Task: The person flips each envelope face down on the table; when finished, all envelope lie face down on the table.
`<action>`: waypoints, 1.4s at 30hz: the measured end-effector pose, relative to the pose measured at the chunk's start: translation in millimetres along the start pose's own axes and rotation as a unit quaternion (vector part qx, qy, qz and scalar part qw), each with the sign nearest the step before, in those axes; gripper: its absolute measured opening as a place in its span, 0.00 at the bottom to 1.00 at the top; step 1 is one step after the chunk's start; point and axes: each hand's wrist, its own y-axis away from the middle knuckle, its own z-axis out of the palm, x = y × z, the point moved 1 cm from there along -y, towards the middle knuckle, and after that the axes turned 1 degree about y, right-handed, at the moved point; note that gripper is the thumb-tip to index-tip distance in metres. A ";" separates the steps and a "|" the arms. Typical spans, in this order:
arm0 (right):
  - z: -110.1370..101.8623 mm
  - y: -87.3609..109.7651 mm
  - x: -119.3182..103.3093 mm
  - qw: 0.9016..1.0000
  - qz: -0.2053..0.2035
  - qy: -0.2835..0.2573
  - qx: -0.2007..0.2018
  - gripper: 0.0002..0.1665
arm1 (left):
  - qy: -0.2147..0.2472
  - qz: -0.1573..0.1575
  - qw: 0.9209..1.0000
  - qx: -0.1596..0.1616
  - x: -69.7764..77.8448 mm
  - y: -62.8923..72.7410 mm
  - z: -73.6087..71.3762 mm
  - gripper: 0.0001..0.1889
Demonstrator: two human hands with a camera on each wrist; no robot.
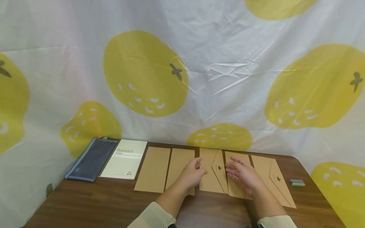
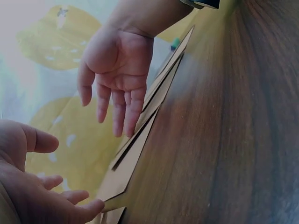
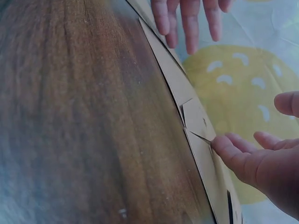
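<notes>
Several brown kraft envelopes lie side by side in a row on the table. My left hand [image 1: 190, 174] is over the second envelope [image 1: 178, 167] from the left, its fingers loosely bent and holding nothing. A middle envelope [image 1: 209, 171], flap side up with a small dark crown print, lies between my hands. The right hand [image 1: 244, 174], palm turned inward and fingers relaxed, hovers across a plain envelope [image 1: 233, 190]. At the right end lies another flap-up envelope [image 1: 263, 171]. Both palms face each other in the left wrist view, where the right hand [image 2: 121, 79] holds nothing.
Left of the envelopes lie a white Gambit notepad [image 1: 125, 161] and a dark blue zip pouch [image 1: 92, 161]. A small grey and green block [image 1: 297, 183] sits near the right edge of the brown wooden table [image 1: 94, 202]. Behind hangs a white curtain [image 1: 222, 104] with yellow fruit prints.
</notes>
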 end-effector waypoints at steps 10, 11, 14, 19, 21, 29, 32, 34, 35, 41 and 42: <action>0.9 0.3 1.3 1.000 0.001 0.006 -0.018 0.39 | -0.008 -0.011 1.000 -0.025 -4.5 1.7 -1.0 0.39; 0.3 0.1 1.7 1.000 0.001 0.004 -0.016 0.38 | -0.011 -0.011 1.000 -0.026 -4.8 1.3 -1.1 0.39; -1.0 -0.5 2.8 1.000 0.001 0.000 -0.017 0.37 | -0.022 -0.012 0.999 -0.024 -5.8 0.6 -2.2 0.38; -3.7 -1.7 4.6 1.000 0.003 -0.014 -0.005 0.37 | -0.026 -0.012 0.999 -0.028 -5.6 1.1 -5.0 0.37; -4.9 -1.9 3.9 1.000 0.002 -0.022 -0.003 0.38 | -0.024 -0.010 0.999 -0.033 -5.2 1.6 -5.3 0.37; -1.2 -0.8 -0.1 1.000 -0.012 0.002 -0.012 0.40 | -0.042 0.005 0.997 -0.058 0.3 7.6 0.2 0.37; 5.2 0.1 -2.5 1.000 -0.018 0.014 -0.021 0.39 | -0.042 0.013 0.997 -0.066 2.8 9.7 3.6 0.37; 10.4 1.1 -5.0 0.999 -0.020 0.017 -0.028 0.39 | -0.041 0.019 0.996 -0.072 4.1 10.6 5.3 0.36; 12.9 1.9 -6.3 0.999 -0.018 0.015 -0.029 0.39 | -0.039 0.022 0.996 -0.074 4.8 11.0 5.9 0.36; 22.8 7.1 -13.3 0.999 -0.016 -0.014 -0.027 0.40 | -0.040 0.041 0.995 -0.083 5.0 10.5 7.7 0.34; 24.0 8.1 -14.3 0.999 -0.017 -0.016 -0.030 0.40 | -0.043 0.044 0.995 -0.084 4.6 10.3 7.7 0.34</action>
